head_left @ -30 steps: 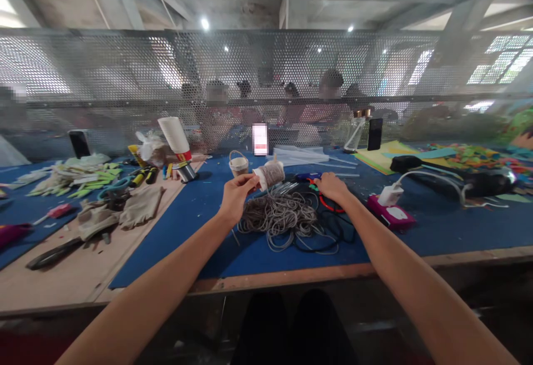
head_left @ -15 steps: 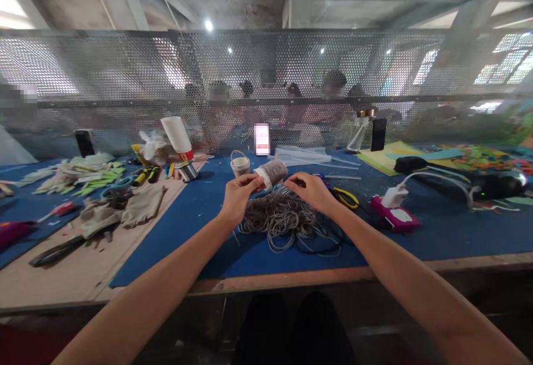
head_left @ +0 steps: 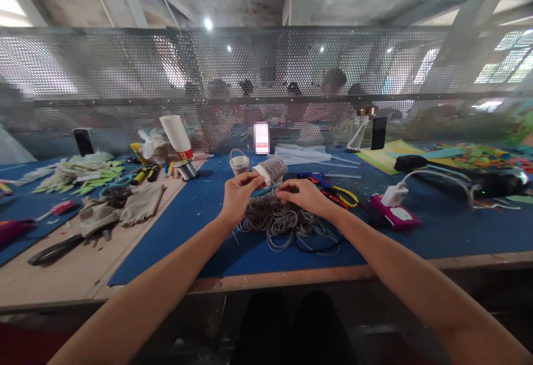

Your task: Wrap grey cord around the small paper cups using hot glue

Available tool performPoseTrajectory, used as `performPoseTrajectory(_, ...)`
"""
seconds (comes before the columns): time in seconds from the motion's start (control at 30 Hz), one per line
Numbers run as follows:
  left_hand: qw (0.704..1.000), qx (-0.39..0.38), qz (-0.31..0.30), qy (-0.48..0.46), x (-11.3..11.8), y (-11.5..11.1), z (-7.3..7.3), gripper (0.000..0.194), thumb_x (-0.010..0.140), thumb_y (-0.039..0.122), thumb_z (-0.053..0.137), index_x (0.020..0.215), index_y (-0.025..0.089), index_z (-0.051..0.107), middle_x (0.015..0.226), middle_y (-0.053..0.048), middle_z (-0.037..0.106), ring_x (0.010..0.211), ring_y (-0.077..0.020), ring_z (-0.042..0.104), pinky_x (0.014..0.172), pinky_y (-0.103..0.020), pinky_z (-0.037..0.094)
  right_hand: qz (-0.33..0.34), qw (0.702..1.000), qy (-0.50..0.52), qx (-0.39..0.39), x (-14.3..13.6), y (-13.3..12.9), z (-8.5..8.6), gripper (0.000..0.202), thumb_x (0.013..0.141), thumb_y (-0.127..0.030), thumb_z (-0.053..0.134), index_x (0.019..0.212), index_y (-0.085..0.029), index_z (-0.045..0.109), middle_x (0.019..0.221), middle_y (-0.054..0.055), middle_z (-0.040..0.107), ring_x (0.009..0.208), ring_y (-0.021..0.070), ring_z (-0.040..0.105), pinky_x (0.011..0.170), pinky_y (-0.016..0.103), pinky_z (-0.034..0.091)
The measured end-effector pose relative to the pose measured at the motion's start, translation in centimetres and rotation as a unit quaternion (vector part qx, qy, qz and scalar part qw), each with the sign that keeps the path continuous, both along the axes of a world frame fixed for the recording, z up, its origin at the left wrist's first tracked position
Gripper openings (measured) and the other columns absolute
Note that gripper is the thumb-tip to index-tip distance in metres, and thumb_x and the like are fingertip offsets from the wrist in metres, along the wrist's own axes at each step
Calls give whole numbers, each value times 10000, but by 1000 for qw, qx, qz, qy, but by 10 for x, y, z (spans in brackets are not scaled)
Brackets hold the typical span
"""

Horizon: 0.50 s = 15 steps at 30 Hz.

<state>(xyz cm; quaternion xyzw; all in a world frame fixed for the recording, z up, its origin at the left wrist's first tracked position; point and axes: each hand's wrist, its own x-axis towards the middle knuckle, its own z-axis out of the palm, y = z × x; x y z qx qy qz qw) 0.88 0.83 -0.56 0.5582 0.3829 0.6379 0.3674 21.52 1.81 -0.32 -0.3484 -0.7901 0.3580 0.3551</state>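
Observation:
My left hand (head_left: 240,197) is closed on a paper cup (head_left: 271,170) that is tilted on its side, its white rim toward the fingers and grey cord wound round its body. Just below and right of the cup, my right hand (head_left: 300,194) is closed in a pinch on the grey cord (head_left: 287,222). The rest of this cord lies in a loose tangled pile under both hands. Behind my left hand stands a small pale cup with a looped handle (head_left: 239,163).
Pliers with yellow grips (head_left: 346,197) and a blue tool (head_left: 318,179) lie right of the cord. Farther right is a magenta box with a white plug (head_left: 395,215). Stacked paper cups (head_left: 176,136), gloves (head_left: 144,205) and scissors (head_left: 119,186) are on the left. A perforated metal screen (head_left: 266,60) spans the back.
My right hand has moved left and slightly down, from beside the cup's base to below the cup. My left hand and the cup have barely moved.

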Motion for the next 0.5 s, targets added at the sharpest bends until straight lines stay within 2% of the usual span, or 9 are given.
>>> performPoseTrajectory(0.07,1000,16,12,20,0,0,0,240,744,363,784,837,142,769,747,-35,715,699,-143,633,713,-273,523,-32,999,-2,38,1,-2,1,258,902,-421,610,956,-186,701,710,14,704,680,171,675,719,301,497)
performPoseTrajectory(0.13,998,35,21,44,-1,0,1,216,763,353,765,832,147,767,738,-28,713,702,-145,636,716,-272,519,-65,993,-11,103,1,-5,4,238,930,-405,577,973,-200,690,758,16,713,659,156,664,707,295,489)
performPoseTrajectory(0.3,995,55,33,74,-1,-1,0,188,776,333,746,823,152,760,740,-23,714,697,-150,642,726,-280,517,-124,950,-50,282,3,-7,9,195,975,-351,523,990,-232,677,957,35,724,844,175,647,772,306,455)
performPoseTrajectory(0.5,995,49,28,86,2,-3,1,175,769,323,745,811,153,752,733,-28,719,695,-160,654,702,-279,521,-141,909,-94,381,4,-14,14,169,983,-333,531,976,-240,672,818,15,661,756,163,586,797,319,419)
